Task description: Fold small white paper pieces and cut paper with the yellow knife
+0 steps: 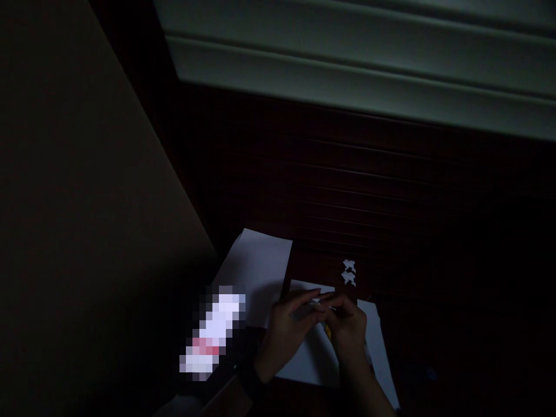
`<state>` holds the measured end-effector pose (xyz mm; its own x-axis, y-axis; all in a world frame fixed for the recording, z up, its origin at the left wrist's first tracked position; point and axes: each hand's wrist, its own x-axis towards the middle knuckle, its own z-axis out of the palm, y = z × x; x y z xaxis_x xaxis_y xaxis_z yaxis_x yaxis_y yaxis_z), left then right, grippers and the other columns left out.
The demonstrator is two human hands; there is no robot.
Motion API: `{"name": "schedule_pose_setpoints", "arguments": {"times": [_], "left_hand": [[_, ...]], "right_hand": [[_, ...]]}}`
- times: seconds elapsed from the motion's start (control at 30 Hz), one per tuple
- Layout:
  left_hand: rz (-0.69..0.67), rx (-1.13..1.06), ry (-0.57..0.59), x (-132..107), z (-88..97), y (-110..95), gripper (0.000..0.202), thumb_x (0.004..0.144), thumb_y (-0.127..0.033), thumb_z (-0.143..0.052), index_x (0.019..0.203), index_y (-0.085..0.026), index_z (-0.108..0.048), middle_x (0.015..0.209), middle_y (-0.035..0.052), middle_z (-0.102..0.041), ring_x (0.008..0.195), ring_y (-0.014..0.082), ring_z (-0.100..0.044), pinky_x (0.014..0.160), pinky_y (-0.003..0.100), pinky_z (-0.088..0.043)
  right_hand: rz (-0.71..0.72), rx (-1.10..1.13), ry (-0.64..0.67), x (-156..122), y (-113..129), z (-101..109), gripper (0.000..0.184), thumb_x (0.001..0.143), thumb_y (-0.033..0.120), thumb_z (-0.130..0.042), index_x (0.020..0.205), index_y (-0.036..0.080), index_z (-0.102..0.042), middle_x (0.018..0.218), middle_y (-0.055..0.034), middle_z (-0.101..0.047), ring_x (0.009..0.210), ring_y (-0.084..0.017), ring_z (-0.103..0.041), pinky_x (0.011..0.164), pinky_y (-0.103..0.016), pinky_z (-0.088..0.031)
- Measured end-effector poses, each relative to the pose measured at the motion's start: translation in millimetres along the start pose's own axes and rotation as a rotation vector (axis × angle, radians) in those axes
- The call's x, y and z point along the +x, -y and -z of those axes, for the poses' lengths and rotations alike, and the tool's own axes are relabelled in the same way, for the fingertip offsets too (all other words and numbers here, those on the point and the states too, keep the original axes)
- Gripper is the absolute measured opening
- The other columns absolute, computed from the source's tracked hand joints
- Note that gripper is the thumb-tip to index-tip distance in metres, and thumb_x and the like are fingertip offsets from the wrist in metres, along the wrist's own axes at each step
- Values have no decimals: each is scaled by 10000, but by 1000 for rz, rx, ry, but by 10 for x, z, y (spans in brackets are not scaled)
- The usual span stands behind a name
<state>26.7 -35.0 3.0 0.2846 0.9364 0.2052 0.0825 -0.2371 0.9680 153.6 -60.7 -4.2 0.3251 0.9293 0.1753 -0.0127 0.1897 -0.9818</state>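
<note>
Over a white sheet of paper (310, 353), my left hand (289, 324) and my right hand (351, 327) meet at the fingertips. Both pinch a small white paper piece (315, 302), mostly covered by the fingers. Its exact shape cannot be made out in the dim light. A small yellow thing (327, 330) shows just under my right hand; I cannot tell what it is. Beyond the hands lie small white folded or cut paper shapes (348, 273), close together on the dark surface. My left wrist carries a dark band.
A larger white sheet (260, 272) lies at the left. Nearer stands a bright, blurred-out screen-like object (217, 330). More white paper (377, 353) is right of my right hand. A pale wall or panel (87, 174) rises at the left, and pale horizontal slats (347, 63) cross the top.
</note>
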Motion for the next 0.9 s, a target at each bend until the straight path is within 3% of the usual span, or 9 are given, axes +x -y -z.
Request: {"name": "schedule_pose_setpoints", "arguments": {"times": [0.3, 0.57, 0.9], "left_hand": [[36, -70, 15, -8, -4, -63, 234, 759, -279, -657, 983, -224, -692, 1001, 43, -685, 926, 191, -625, 826, 279, -493], [35, -136, 53, 12, -1, -16, 200, 779, -264, -637, 962, -224, -707, 979, 48, -692, 905, 191, -631, 797, 272, -508], [54, -155, 55, 14, 12, -9, 187, 779, -273, -636, 940, -226, -719, 975, 57, -690, 917, 198, -627, 803, 277, -504]], "right_hand": [[41, -40, -38, -37, 2, -18, 116, 698, 131, -676, 646, 195, -594, 726, -10, -660, 704, -171, -605, 663, -283, -463], [-14, -14, -25, -43, -66, 50, 123, 696, 169, -692, 633, 188, -587, 696, -11, -641, 651, -162, -583, 613, -277, -456], [-2, 25, -48, -14, -78, 35, 191, 660, 164, -724, 768, 214, -573, 695, 24, -583, 648, -140, -542, 600, -249, -437]]}}
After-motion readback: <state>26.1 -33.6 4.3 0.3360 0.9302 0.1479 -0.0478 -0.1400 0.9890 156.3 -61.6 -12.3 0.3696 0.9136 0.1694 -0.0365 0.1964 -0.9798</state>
